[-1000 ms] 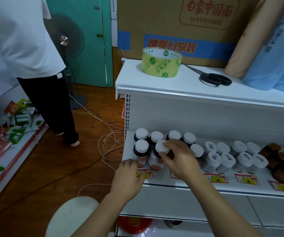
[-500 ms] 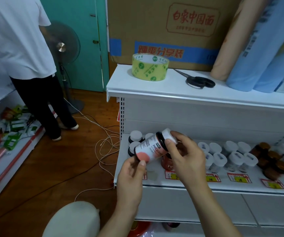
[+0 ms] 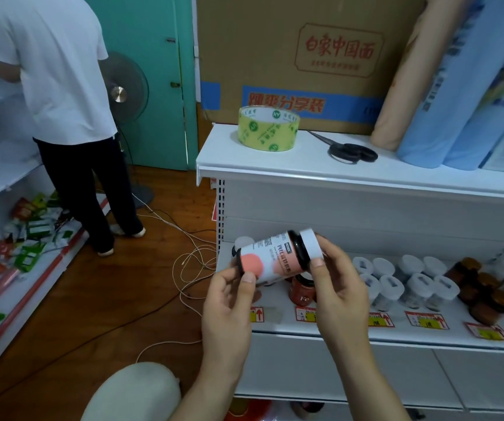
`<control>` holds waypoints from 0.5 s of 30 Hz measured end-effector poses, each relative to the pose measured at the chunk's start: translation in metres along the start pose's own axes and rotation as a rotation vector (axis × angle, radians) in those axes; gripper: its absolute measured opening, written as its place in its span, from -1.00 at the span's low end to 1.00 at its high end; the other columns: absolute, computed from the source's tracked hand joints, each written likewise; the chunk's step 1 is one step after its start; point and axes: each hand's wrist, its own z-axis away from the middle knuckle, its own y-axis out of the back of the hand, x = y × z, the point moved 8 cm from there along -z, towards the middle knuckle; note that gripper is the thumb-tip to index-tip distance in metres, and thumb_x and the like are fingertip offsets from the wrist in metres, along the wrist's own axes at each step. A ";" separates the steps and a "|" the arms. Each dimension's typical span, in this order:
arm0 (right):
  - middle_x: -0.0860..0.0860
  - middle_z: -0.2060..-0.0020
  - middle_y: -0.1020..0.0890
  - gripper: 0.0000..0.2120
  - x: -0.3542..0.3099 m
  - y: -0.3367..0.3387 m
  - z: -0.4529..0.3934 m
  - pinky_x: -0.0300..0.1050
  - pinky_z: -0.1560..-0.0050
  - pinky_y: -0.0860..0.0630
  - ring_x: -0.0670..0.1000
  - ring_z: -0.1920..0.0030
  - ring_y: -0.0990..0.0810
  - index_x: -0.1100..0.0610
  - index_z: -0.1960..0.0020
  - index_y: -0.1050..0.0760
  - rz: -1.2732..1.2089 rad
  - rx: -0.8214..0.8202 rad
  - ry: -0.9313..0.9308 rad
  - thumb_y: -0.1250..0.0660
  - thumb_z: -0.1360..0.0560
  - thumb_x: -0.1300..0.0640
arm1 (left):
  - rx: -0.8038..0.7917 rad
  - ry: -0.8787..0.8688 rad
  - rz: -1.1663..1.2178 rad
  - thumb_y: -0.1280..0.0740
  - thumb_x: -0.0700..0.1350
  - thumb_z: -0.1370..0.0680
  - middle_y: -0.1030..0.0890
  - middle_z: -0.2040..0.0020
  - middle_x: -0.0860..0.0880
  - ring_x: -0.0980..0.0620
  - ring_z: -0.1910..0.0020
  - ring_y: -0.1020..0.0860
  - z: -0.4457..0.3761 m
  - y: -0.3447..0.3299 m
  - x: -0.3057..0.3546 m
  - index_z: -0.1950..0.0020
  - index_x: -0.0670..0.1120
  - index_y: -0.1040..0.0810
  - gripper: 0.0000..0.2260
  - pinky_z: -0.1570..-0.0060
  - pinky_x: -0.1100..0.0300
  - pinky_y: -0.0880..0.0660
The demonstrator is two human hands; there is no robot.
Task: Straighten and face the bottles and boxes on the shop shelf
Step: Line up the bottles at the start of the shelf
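One bottle (image 3: 275, 256) (tilted) between two hands (image 3: 229, 302)

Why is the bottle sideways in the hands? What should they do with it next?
Probably tip it upright and set it back. The bottle lies tilted between the left hand at its base and the right hand at its white cap, and a bare spot on the shelf sits just below, beside the red bottle. Its label should face outward.

Both hands are holding a dark bottle (image 3: 275, 256) sideways above the shelf (image 3: 335, 328): the left hand (image 3: 229, 311) is gripping its base, the right hand (image 3: 340, 287) its white cap end. White-capped bottles (image 3: 408, 282) are standing upright on the shelf just beside.
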 end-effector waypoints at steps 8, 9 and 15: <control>-0.08 -0.11 -0.69 -0.76 -0.005 -0.001 0.006 -0.19 -0.10 -0.59 -0.07 -0.16 -0.64 0.04 -0.22 -0.60 -0.044 0.043 -0.035 -0.28 -0.62 0.22 | -0.019 -0.080 -0.106 -0.36 0.05 -0.49 -0.67 -0.15 0.13 0.11 -0.20 -0.61 0.007 0.008 0.013 -0.21 0.10 -0.57 -0.71 -0.20 -0.02 -0.58; -0.09 -0.12 -0.68 -0.74 -0.007 -0.002 0.007 -0.22 -0.12 -0.58 -0.09 -0.19 -0.62 0.05 -0.23 -0.59 -0.058 0.026 -0.030 -0.27 -0.62 0.26 | -0.015 -0.072 -0.110 -0.36 0.06 -0.50 -0.67 -0.16 0.13 0.11 -0.21 -0.61 0.008 0.008 0.013 -0.20 0.11 -0.56 -0.72 -0.22 -0.04 -0.58; -0.13 -0.09 -0.69 -0.75 -0.011 -0.008 0.009 -0.28 -0.08 -0.57 -0.15 -0.13 -0.64 0.15 -0.23 -0.60 -0.096 0.026 -0.034 -0.28 -0.61 0.29 | -0.007 -0.051 -0.002 -0.33 -0.16 -0.60 -0.57 -0.36 0.03 0.11 -0.33 -0.54 0.010 0.010 0.020 -0.22 0.04 -0.53 -0.79 -0.26 0.00 -0.56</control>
